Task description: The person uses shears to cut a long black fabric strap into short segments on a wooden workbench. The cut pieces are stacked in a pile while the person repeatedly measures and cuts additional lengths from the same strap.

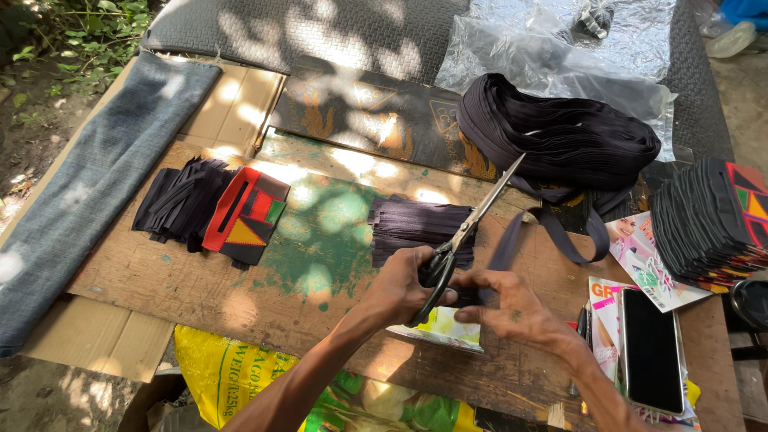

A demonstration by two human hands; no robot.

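The left hand [404,284] grips the scissors [464,240], blades parted and pointing to 1 o'clock; the right hand [512,308] pinches the black strap [552,228], which trails to 2 o'clock towards the coiled strap bundle [560,136]. Risk: the fingers [472,314] pinch close to the blade pivot and could be nicked; slack strap may yield a crooked cut. Cut strips [416,228] lie at 12 o'clock, a phone [652,348] at 3 o'clock, crowding the surface [320,240].
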